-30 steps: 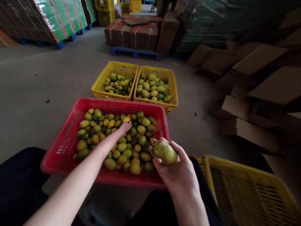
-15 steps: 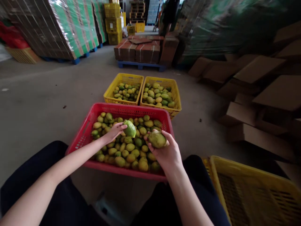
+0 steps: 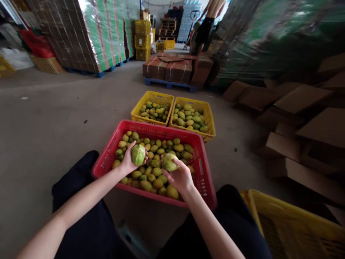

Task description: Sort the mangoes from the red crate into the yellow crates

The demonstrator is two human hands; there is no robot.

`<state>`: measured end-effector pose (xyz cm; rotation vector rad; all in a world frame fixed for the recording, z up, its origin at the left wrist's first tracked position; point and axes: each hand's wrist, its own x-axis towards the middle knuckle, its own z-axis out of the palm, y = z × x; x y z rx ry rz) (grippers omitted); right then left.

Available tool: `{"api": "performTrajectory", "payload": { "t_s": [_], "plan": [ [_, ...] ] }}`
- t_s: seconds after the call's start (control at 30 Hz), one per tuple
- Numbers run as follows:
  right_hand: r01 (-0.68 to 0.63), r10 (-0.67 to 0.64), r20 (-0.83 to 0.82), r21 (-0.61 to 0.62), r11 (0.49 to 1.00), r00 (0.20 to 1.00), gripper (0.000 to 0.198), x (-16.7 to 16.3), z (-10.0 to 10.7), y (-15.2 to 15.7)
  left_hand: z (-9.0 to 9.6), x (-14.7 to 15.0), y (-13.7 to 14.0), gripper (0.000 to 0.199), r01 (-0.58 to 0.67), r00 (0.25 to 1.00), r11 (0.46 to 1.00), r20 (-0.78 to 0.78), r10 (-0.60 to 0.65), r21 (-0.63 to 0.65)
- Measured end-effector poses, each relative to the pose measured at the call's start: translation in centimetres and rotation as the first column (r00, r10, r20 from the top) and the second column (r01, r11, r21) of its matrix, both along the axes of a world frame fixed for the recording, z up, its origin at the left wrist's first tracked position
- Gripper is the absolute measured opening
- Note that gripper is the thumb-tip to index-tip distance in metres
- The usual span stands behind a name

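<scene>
My left hand cups a bright green lemon, palm up, with the fingers curled round its far side. In my right hand is a duller yellow-green lemon, gripped between thumb and fingers. Both hands are over a red plastic crate, close together but apart. That crate is filled with several loose lemons, ranging from green to yellow, and my forearms and hands hide some of them.
Behind the red crate stand a left yellow crate and a right yellow crate, both holding similar fruit. Another yellow crate is by my right knee. Cardboard boxes lie at right. Farther off are stacked cartons on a blue pallet and a person.
My left hand has turned palm up and drawn back with its lemon, from fingertips to palm. My right hand has tilted its lemon inward. The view has swung slightly left and up.
</scene>
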<state>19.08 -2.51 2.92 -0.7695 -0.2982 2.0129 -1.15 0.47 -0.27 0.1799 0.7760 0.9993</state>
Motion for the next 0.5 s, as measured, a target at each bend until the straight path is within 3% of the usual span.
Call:
{"api": "performTrajectory", "payload": {
  "t_s": [0.17,0.37,0.5],
  "plan": [
    [0.011,0.002,0.143,-0.09,0.996,0.99,0.02,-0.7,-0.7,1.0,0.8,0.7,-0.5,0.05,-0.033,0.991,0.997,-0.124,0.042,0.073],
    [0.062,-0.051,0.172,-0.058,0.996,0.984,0.014,-0.2,-0.8,1.3,1.0,1.1,-1.5,0.055,-0.02,0.921,0.973,-0.374,0.108,0.23],
    [0.025,-0.027,0.157,0.015,1.0,0.987,0.02,-0.6,-1.2,0.8,1.0,1.3,-1.5,0.062,0.038,0.865,0.97,-0.493,0.088,0.24]
  ]
}}
